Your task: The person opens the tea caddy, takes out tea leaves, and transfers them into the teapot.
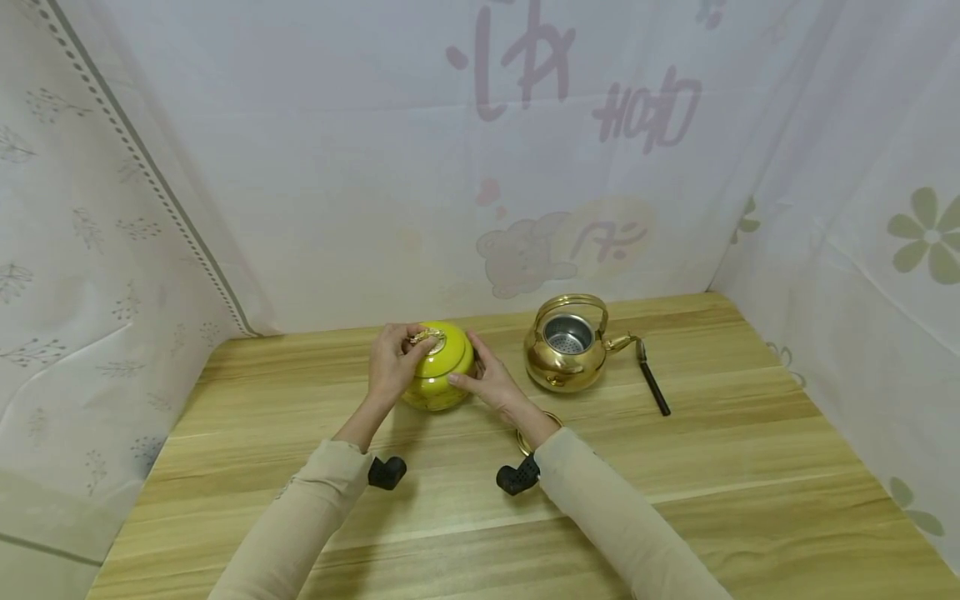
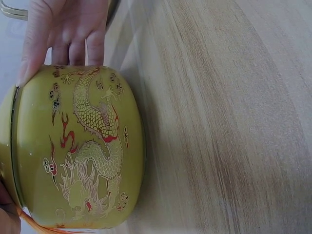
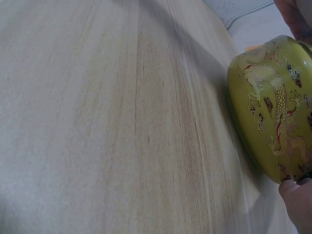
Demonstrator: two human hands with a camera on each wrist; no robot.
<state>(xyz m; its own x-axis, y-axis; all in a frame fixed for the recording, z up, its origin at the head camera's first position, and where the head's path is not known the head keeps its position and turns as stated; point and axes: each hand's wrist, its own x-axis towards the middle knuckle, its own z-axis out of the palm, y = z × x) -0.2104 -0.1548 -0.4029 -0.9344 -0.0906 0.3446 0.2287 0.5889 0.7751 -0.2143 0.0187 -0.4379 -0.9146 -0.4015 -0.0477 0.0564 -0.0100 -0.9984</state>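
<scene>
A round yellow jar (image 1: 437, 395) stands on the wooden table, its body printed with a gold and red dragon (image 2: 100, 151). On top sits a yellow lid (image 1: 448, 354) with an ornate gold knob (image 1: 430, 335). My left hand (image 1: 390, 360) pinches that knob between thumb and fingers. The right hand (image 1: 491, 385) grips the jar's right side, thumb at the front, fingers behind. A thin dark seam runs between lid and body in the left wrist view; whether the lid is raised, I cannot tell. An orange tassel (image 2: 36, 223) hangs by the jar near the left hand.
A shiny gold kettle (image 1: 562, 371) stands to the right, uncovered, with a metal strainer (image 1: 567, 335) inside. Beside its spout lies a thin black-handled tool (image 1: 655, 387). A gold ring-shaped item (image 1: 522, 442) is partly hidden under the right wrist. Patterned cloth walls (image 1: 360, 208) surround the table.
</scene>
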